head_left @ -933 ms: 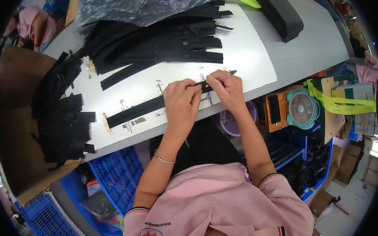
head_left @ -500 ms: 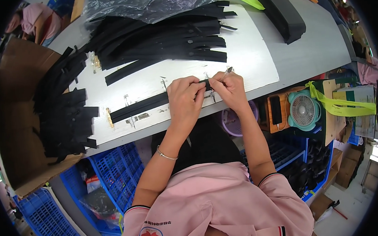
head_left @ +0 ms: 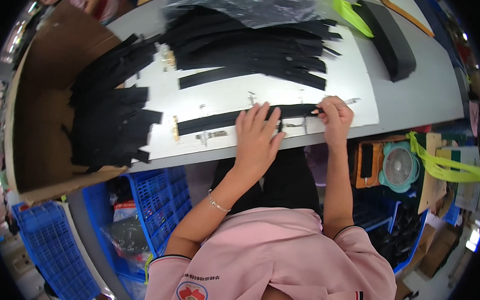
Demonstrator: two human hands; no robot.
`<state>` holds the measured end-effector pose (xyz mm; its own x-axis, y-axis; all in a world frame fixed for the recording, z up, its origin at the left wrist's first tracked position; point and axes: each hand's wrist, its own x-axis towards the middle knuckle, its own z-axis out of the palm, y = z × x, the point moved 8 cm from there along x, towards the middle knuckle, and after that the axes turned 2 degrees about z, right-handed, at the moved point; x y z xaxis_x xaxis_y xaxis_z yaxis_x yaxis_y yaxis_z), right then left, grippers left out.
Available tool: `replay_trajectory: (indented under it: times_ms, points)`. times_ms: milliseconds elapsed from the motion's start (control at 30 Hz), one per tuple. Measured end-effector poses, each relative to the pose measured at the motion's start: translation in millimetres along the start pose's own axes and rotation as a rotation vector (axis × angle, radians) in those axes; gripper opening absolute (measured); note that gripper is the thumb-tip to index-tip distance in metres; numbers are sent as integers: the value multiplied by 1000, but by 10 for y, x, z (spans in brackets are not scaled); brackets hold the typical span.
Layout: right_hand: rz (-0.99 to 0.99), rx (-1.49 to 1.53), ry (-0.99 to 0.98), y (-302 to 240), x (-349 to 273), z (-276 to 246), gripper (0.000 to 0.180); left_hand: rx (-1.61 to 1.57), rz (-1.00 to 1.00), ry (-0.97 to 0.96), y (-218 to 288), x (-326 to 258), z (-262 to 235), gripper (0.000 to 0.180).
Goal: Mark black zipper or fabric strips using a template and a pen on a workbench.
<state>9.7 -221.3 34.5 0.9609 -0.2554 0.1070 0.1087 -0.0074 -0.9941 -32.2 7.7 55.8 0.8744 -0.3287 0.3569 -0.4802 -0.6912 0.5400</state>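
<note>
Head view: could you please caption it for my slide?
Left hand flattens a long black fabric strip on the white table; right hand pinches its end.

Both hands (head_left: pixel 258 138) on black zipper strip (head_left: pixel 217 120)

Clearance around the work strip on the white board

Bare white board (head_left: pixel 237 93) lies at 12 o'clock of the left hand (head_left: pixel 256 135), between the black strip (head_left: pixel 222 120) and the heap of black strips (head_left: pixel 256 46). At 9 o'clock, stacked strips (head_left: pixel 111 129) on the cardboard tray (head_left: pixel 38 122) block passage. At 2 o'clock of the right hand (head_left: pixel 335 118), grey table (head_left: pixel 411 100) is open.
</note>
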Motion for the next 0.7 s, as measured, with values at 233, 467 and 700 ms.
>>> replay_trajectory:
  times_ms: [233,467,700]
  points:
    - [-40,7,69,39,21,-5,16,10,47,43,-405,699,111,57]
    - [38,-3,78,77,22,-5,17,27,-1,58,-518,494,-376,41]
    - [6,-67,-71,-6,17,163,17,602,-285,169,-1730,-471,-1560,54]
